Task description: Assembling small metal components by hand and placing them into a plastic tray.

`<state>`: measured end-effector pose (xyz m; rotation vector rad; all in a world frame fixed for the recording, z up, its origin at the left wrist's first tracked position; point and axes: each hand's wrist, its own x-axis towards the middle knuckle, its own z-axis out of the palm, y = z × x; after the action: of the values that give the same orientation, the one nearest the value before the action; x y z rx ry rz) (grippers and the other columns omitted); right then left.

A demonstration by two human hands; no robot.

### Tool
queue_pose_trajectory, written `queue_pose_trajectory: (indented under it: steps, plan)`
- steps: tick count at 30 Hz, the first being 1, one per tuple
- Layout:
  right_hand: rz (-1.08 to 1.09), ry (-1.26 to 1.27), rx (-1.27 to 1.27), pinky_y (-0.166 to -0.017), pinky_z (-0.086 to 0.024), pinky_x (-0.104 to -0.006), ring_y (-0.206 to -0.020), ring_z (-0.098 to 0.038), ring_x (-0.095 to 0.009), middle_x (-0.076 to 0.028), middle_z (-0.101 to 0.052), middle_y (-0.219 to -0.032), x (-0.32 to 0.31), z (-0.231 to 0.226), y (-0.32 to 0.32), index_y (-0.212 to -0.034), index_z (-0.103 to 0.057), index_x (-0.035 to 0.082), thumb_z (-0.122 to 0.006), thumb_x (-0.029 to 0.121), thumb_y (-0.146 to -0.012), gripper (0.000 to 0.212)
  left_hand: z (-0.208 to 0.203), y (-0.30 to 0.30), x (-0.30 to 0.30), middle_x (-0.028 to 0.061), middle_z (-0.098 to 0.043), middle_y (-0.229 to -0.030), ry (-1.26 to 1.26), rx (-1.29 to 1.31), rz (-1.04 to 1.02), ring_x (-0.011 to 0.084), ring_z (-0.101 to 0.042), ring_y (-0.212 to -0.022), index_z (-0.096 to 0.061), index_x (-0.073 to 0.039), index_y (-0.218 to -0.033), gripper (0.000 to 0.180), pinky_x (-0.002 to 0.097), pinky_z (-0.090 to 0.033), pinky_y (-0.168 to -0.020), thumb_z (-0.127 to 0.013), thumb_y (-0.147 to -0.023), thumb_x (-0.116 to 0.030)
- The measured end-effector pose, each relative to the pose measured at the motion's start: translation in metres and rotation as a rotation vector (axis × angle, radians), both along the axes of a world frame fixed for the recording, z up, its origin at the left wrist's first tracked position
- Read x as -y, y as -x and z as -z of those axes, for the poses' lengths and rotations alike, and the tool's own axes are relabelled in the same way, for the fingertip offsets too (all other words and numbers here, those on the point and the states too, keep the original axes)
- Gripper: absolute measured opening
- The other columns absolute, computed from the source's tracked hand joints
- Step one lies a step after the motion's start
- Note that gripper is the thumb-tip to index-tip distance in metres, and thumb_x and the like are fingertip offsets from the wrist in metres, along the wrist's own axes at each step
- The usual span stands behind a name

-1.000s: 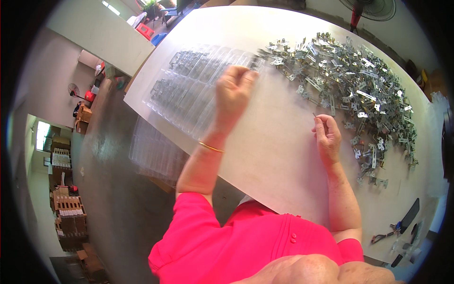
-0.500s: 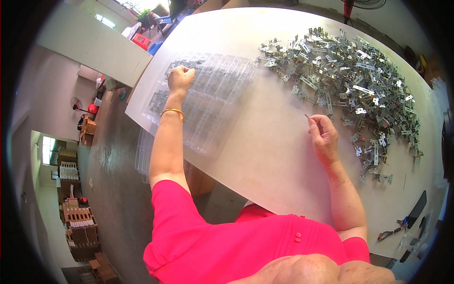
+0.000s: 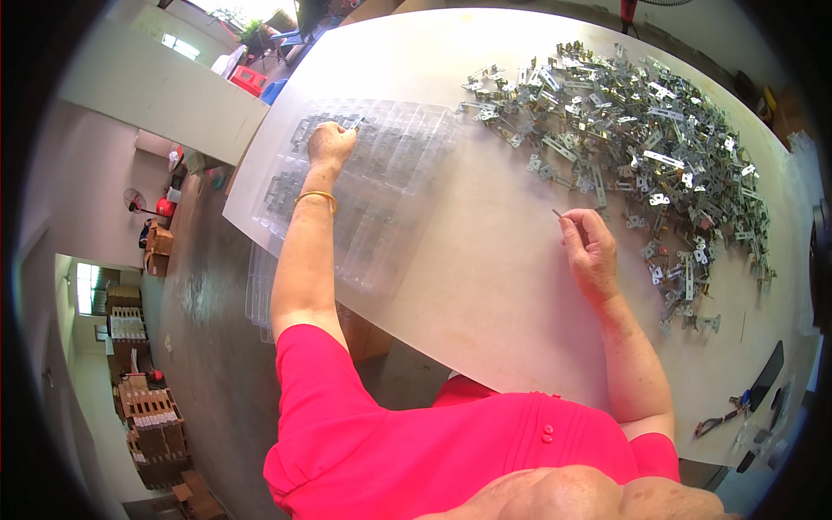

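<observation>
My left hand reaches over the far left part of a clear plastic tray with long compartments. Its fingers pinch a small metal bracket above the far row, where several grey metal pieces lie. My right hand is raised over the table's middle, thumb and forefinger closed on a thin, short metal strip; its exact kind is too small to tell. Just beyond and to the right of that hand spreads a big heap of metal brackets, silvery with some brass-coloured bits.
The pale table ends in a near edge at my body. Pliers and a dark flat bar lie at the right. More clear trays sit below the left edge. Cardboard boxes stand on the floor.
The view has shifted slightly. The bracket at my left fingertips now shows more plainly; my right hand stays in nearly the same place with the strip.
</observation>
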<state>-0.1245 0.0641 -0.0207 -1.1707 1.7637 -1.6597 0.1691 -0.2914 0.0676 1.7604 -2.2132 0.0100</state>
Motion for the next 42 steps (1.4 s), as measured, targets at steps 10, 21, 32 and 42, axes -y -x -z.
queue_pose_trajectory:
  steps: [10, 21, 32, 42]
  plan:
    - [0.014, 0.0, -0.025, -0.06, -0.044, -0.0265, -0.066, -0.054, -0.012, -0.005, -0.059, -0.082, 0.0, -0.006, 0.0, -0.093, -0.064, 0.002, -0.066, 0.007, -0.092, 0.005, -0.007, 0.002, -0.007, 0.0221, -0.072, -0.091, 0.147, 0.067, 0.019, 0.0369, -0.071, -0.09, -0.075, -0.003, -0.089, 0.03, 0.0445, -0.055, -0.083, -0.066, -0.078, -0.03]
    - [-0.016, -0.011, -0.058, -0.06, -0.046, -0.0284, -0.066, -0.057, -0.014, -0.005, -0.061, -0.084, -0.002, -0.007, 0.004, -0.093, -0.065, 0.004, -0.067, 0.01, -0.092, 0.007, -0.031, 0.151, -0.142, 0.0142, -0.067, -0.088, 0.122, -0.221, 0.681, 0.0319, -0.066, -0.085, -0.071, -0.005, -0.087, 0.008, 0.0413, -0.052, -0.08, -0.069, -0.082, -0.011]
    - [-0.071, 0.094, 0.098, -0.057, -0.044, -0.0247, -0.063, -0.051, -0.007, -0.002, -0.06, -0.083, -0.005, -0.007, 0.002, -0.092, -0.065, 0.003, -0.068, 0.008, -0.092, 0.005, 0.04, 0.218, -0.184, 0.0123, -0.062, -0.097, 0.099, -0.036, 0.967, 0.0324, -0.059, -0.099, -0.07, -0.008, -0.098, 0.019, 0.0418, -0.049, -0.088, -0.071, -0.079, -0.011]
    - [-0.037, 0.169, 0.166, -0.056, -0.042, -0.0238, -0.063, -0.05, -0.005, 0.0, -0.059, -0.081, 0.0, 0.001, 0.004, -0.091, -0.064, 0.003, -0.068, 0.007, -0.092, 0.006, 0.046, 0.204, -0.185, 0.0142, -0.061, -0.096, 0.067, 0.117, 0.98, 0.0344, -0.058, -0.097, -0.065, -0.002, -0.09, 0.013, 0.0431, -0.048, -0.088, -0.067, -0.078, -0.007]
